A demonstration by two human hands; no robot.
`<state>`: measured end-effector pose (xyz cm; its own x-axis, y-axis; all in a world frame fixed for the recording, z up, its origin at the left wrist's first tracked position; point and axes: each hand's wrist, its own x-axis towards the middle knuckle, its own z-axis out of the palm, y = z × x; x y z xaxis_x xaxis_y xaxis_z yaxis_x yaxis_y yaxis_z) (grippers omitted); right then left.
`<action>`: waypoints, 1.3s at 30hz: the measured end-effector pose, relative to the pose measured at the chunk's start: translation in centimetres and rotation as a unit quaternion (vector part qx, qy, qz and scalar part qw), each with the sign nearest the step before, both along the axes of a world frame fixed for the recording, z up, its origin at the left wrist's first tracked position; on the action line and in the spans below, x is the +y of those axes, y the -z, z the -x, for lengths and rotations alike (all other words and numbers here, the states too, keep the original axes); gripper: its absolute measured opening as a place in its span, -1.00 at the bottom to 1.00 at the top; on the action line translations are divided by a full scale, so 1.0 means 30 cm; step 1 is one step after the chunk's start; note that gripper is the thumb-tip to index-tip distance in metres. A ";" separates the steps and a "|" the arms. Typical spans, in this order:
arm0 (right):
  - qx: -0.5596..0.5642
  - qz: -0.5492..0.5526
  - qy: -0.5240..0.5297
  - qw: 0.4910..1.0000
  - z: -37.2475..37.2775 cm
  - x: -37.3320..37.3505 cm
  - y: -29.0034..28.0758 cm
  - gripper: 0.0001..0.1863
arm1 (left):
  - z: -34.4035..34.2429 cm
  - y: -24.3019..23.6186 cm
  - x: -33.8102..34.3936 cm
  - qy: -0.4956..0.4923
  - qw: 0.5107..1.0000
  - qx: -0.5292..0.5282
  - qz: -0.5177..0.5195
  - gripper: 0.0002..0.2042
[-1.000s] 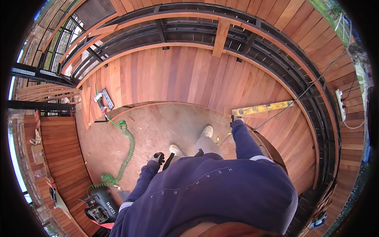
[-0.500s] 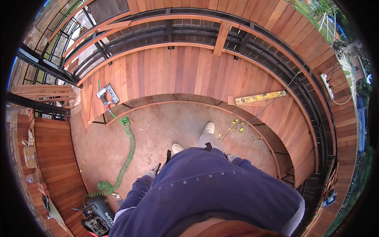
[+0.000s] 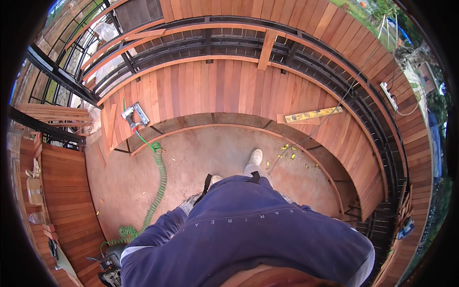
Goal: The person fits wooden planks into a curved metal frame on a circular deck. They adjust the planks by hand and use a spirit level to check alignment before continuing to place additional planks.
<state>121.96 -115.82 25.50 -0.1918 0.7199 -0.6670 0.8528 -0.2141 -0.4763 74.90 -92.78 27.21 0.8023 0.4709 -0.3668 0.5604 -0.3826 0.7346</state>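
At the left edge of my dark blue top, my left hand [image 3: 189, 204] shows only in part, beside a black strap. Its fingers are hidden, as is anything in them. Only a sliver of my right hand [image 3: 286, 197] appears at the other side of my waist, its fingers also out of sight. Both hands are low beside my body, well apart from the tools. On the curved wooden bench [image 3: 220, 88] lies a nail gun [image 3: 136, 116], joined to a green coiled air hose [image 3: 160, 177]. A worn yellow spirit level [image 3: 313, 115] rests across a short board at the bench's right.
An air compressor [image 3: 112, 258] stands at lower left, partly behind my arm. The hose trails over the concrete floor [image 3: 124, 182]. A thin cable crosses the bench towards a white power strip [image 3: 389, 95]. Stacked boards [image 3: 55, 115] lie at left; yellow scraps [image 3: 286, 147] litter the floor.
My view has shifted slightly, and my body and left arm now cover more of the compressor. My left hand sits closer against my top. The nail gun and level lie as before.
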 end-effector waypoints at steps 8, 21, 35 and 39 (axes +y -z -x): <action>0.000 -0.029 -0.036 0.999 0.039 0.043 0.015 -0.34 | 0.007 -0.039 0.003 0.023 1.000 -0.011 -0.011 -0.46; -0.013 -0.089 -0.113 0.989 0.070 0.063 0.074 -0.40 | 0.057 -0.090 0.005 0.056 0.998 -0.014 -0.015 -0.50; -0.080 0.014 -0.074 0.994 0.161 0.149 -0.174 -0.42 | 0.088 -0.139 0.015 0.078 0.997 -0.007 -0.011 -0.53; -0.090 -0.006 -0.099 0.991 0.141 0.103 -0.096 -0.42 | 0.084 -0.139 0.011 0.079 0.997 -0.010 -0.010 -0.54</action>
<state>117.74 -112.73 28.38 -0.2086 0.6882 -0.6949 0.9490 -0.0294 -0.3139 72.39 -92.46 31.37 0.8739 0.3455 -0.3421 0.4778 -0.4799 0.7359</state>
